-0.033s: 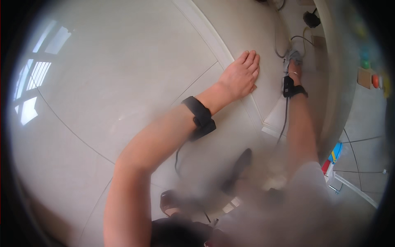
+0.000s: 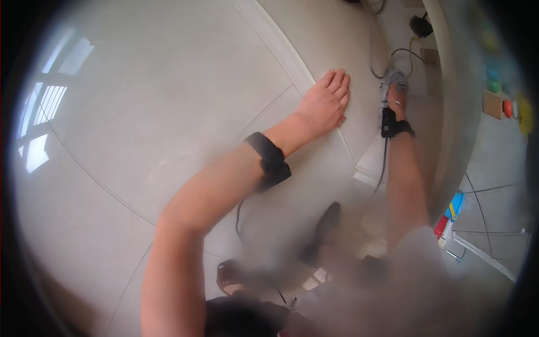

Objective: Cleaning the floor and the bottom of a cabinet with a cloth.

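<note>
My left hand lies flat with fingers stretched out on a pale, glossy surface, beside a raised light strip. It holds nothing. Further right, my right hand is closed around a grey, cloth-like thing, low against the same pale surface. My fingers and the shadow there partly hide it, so its exact kind is unclear. Each wrist wears a black strap; a dark cable trails from the right one.
Thin cables and a dark lump lie beyond my right hand. A pale curved edge runs along the right. Past it are a cardboard piece, coloured round items and a blue-and-yellow object. Shoes show below.
The whole view has shifted slightly to the left. My right hand, with the grey thing, has come a little nearer to me. My left hand stays flat in its place.
</note>
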Demonstrator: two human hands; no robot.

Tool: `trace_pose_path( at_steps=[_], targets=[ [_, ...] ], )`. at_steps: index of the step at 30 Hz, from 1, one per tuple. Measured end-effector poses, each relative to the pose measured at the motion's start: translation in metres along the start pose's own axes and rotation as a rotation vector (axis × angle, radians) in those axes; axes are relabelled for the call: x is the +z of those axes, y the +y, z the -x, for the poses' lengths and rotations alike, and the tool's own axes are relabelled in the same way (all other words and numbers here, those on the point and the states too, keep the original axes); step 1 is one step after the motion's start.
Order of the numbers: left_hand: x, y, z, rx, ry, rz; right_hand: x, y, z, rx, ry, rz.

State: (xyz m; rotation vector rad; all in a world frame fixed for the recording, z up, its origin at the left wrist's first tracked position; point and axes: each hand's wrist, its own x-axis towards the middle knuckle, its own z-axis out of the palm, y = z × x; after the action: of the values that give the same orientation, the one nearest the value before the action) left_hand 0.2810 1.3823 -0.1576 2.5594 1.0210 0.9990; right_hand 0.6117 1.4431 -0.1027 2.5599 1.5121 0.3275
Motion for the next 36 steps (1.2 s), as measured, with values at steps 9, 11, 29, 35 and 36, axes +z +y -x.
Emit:
trace_pose_path(
  at_steps=[9, 11, 29, 35, 36],
  targets=[
    [-0.001, -0.004, 0.023, -0.087, -0.061, 0.035, 0.004, -0.075, 0.075, 0.301, -0.161, -0.129],
    [-0.005, -0.007, 0.022, -0.092, -0.080, 0.014, 0.013, -0.064, 0.042, 0.256, -0.189, -0.135],
    [-0.006, -0.001, 0.013, -0.064, -0.065, 0.054, -0.030, -0.091, 0.143, 0.222, -0.063, -0.079],
    [-0.011, -0.010, 0.024, -0.048, -0.266, -0.111, 0.032, -0.039, 0.005, 0.184, -0.170, -0.178],
    [-0.008, -0.003, 0.017, -0.048, -0.163, -0.030, 0.035, 0.001, -0.032, 0.188, -0.157, -0.160]
  ],
)
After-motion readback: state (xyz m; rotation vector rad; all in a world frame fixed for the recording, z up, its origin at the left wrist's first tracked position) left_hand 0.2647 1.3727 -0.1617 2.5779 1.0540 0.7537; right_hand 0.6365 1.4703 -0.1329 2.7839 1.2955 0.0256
